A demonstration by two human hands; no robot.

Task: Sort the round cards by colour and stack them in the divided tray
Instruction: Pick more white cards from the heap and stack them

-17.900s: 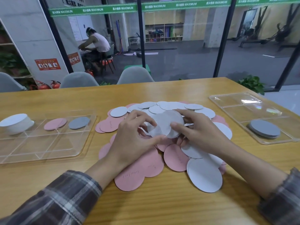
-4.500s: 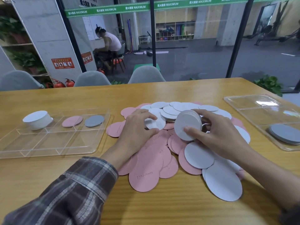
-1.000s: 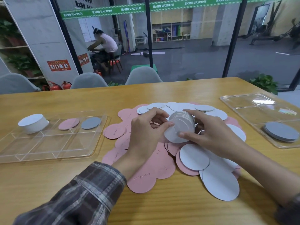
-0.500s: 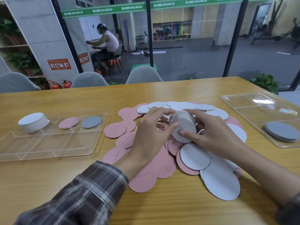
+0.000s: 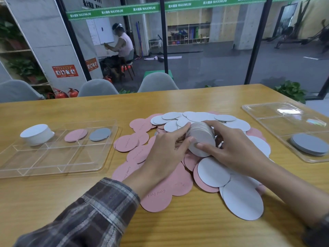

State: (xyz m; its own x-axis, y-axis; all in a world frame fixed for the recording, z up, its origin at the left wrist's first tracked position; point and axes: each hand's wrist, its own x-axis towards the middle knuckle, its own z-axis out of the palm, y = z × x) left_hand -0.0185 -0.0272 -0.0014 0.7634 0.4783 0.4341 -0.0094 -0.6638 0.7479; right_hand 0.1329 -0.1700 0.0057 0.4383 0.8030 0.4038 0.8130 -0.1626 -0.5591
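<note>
Findings, head view.

A stack of white cards [image 5: 201, 139] is being held on edge, tilted, just above the middle of the loose pile [image 5: 156, 195] of pink and white round cards. It is being gripped from both sides. The fingers [image 5: 182, 130] of the left hand [image 5: 165, 150] are being curled against its left rim. The right hand [image 5: 236, 148] is being clamped round its right rim, with the thumb pressing on the near face.

The pile is being carried by the desk [image 5: 178, 227] at its middle. A broad band of bare wood is being left between the pile and the near edge, crossed only by the two forearms. A narrow bare strip is being left between the pile and the left tray [image 5: 53, 163]. A wider strip is being left before the right tray [image 5: 277, 113], which is sitting close to the desk's right edge.

In the left tray's far row, a white stack [image 5: 36, 134], pink cards [image 5: 75, 135] and a grey card [image 5: 99, 134] are being kept in separate compartments. A grey stack [image 5: 310, 144] is lying in the right tray's near compartment.

"MAXIMUM" is being read, repeated beside Chinese characters, on the green band [image 5: 142, 8] across the glass. Handwriting is being noted on several pink cards but is too small to read.
</note>
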